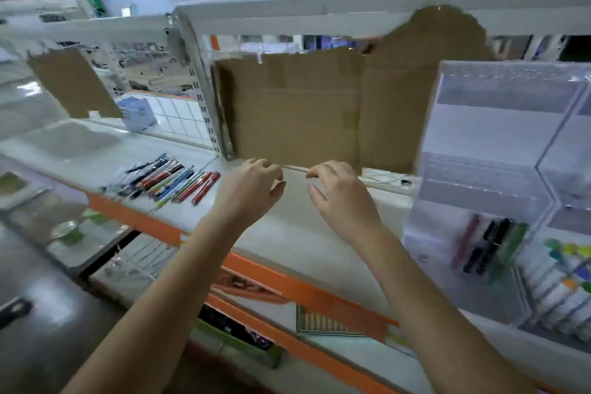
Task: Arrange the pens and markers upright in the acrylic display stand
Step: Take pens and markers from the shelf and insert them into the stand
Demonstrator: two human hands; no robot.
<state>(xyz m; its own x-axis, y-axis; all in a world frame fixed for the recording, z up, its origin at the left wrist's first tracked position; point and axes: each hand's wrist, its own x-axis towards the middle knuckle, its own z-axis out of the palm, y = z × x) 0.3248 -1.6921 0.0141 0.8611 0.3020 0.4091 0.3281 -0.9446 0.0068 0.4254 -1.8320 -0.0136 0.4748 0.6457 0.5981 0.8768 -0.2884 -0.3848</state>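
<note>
Left hand (252, 184) and right hand (335, 189): both pinching one thin pen (294, 167) level between them above the shelf (287, 233); loose pens (166, 181) lying left, acrylic stand (479, 201) standing right. Advice: turning it upright before lowering into a free slot
</note>
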